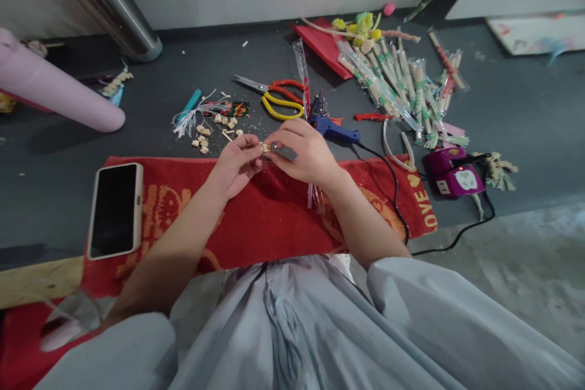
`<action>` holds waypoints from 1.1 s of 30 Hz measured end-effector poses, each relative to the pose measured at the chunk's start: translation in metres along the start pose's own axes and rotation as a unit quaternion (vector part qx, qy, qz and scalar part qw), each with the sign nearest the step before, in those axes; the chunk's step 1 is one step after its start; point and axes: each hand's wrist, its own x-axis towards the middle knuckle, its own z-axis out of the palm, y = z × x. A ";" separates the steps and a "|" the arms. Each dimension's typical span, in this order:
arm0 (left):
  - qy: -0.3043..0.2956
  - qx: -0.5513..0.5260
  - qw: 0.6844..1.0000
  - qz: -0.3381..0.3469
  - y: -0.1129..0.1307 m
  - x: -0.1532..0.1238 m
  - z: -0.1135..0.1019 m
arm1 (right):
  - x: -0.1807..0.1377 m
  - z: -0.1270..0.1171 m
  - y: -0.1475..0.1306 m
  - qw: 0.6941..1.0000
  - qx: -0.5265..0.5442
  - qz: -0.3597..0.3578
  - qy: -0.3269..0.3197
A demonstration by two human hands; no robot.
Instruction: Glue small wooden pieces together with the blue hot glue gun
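My left hand (235,164) and my right hand (305,151) meet above the far edge of a red cloth (260,219). Between their pinched fingertips sits a small pale wooden piece (265,147). The right fingers also close on a small grey flat object (284,152) that touches that piece. What the grey object is, I cannot make out. Just beyond the hands lie several similar pale bits (214,129) scattered on the dark surface.
A phone (114,210) lies face up at the cloth's left end. Behind the hands are scissors (274,97), a blue glue gun (333,128) with a black cord, a purple power strip (452,175), wrapped sticks (402,82), and a pink roll (55,88).
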 end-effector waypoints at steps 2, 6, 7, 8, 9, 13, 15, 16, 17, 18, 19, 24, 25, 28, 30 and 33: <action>-0.006 -0.019 1.000 -0.018 0.000 -0.001 0.001 | 0.001 -0.001 0.000 1.000 0.012 0.004 -0.002; -0.016 -0.020 1.000 -0.014 -0.001 -0.001 0.002 | 0.001 -0.007 0.003 0.998 0.049 0.016 -0.030; -0.017 -0.021 1.000 -0.011 -0.002 -0.001 0.002 | 0.002 -0.010 0.005 0.997 0.062 0.024 -0.032; -0.015 -0.022 1.000 -0.009 -0.002 -0.002 0.002 | 0.002 -0.012 0.006 0.996 0.071 0.035 -0.029; -0.013 -0.024 1.000 -0.007 -0.002 -0.001 0.003 | 0.003 -0.015 0.007 0.996 0.075 0.045 -0.022; -0.007 -0.031 0.999 0.006 -0.004 0.000 0.003 | 0.010 -0.022 0.006 0.995 0.038 0.088 -0.007; 0.003 -0.028 1.000 0.002 -0.006 0.001 0.003 | 0.018 -0.023 0.004 0.996 0.002 0.091 -0.017; 0.006 -0.025 1.000 -0.001 -0.006 0.002 0.003 | 0.023 -0.023 0.003 0.996 -0.015 0.089 -0.026; 0.009 -0.022 1.000 -0.004 -0.007 0.002 0.003 | 0.028 -0.022 0.002 0.995 -0.030 0.086 -0.038; 0.010 -0.019 1.000 -0.004 -0.008 0.003 0.004 | 0.035 -0.021 0.001 0.994 -0.044 0.084 -0.052; 0.010 -0.017 1.000 -0.003 -0.009 0.003 0.004 | 0.042 -0.019 0.000 0.993 -0.056 0.084 -0.068; 0.004 -0.008 1.000 0.002 -0.013 0.003 0.005 | 0.087 -0.002 -0.005 0.966 -0.142 0.078 -0.202; 0.003 -0.003 1.000 0.007 -0.013 0.003 0.005 | 0.096 0.003 -0.006 0.956 -0.161 0.068 -0.237; 0.007 0.015 1.000 0.006 -0.015 0.002 0.006 | 0.119 0.020 -0.005 0.920 -0.207 0.031 -0.330; 0.012 0.016 1.000 0.003 -0.015 0.002 0.006 | 0.129 0.031 -0.004 0.900 -0.231 0.011 -0.370; 0.009 0.014 1.000 0.004 -0.016 0.004 0.005 | 0.138 0.043 -0.002 0.884 -0.254 -0.008 -0.391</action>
